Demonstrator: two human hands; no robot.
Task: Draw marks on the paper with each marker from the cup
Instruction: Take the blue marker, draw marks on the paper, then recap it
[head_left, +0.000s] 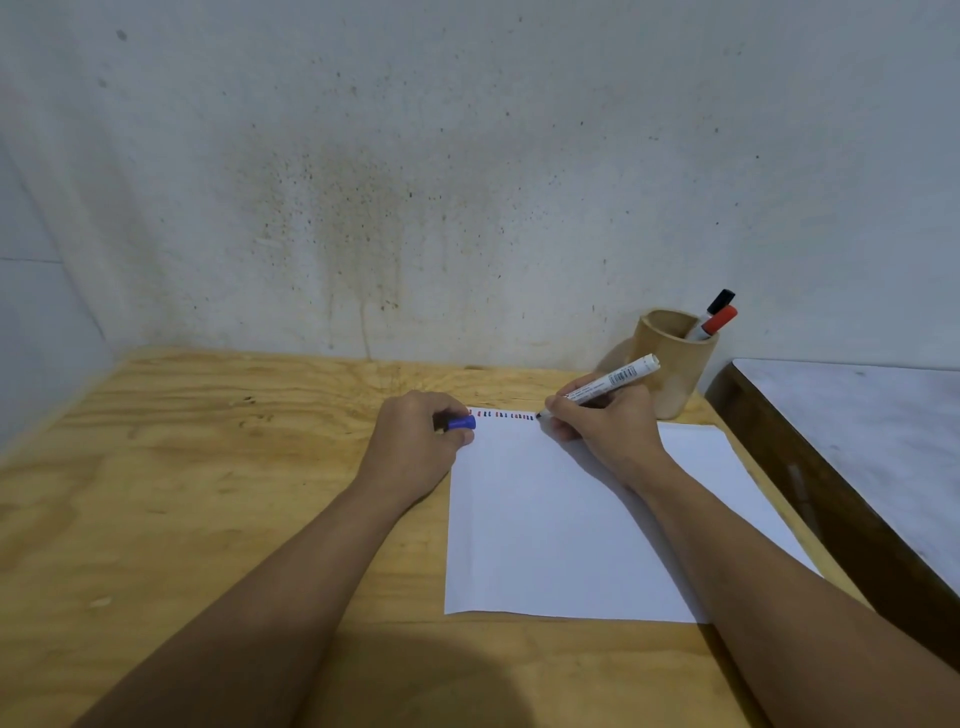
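The table (208, 441) is bare, matt plywood with visible grain, the paper (545, 530) is smooth, matt white sheet, the cup (675, 374) looks like matt wood, and the marker (613, 382) is smooth white plastic.

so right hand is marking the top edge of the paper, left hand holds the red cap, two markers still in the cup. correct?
Not quite: the cap in the left hand is blue, not red, per the head view. The rest holds: right hand marking the paper, two markers in the cup.
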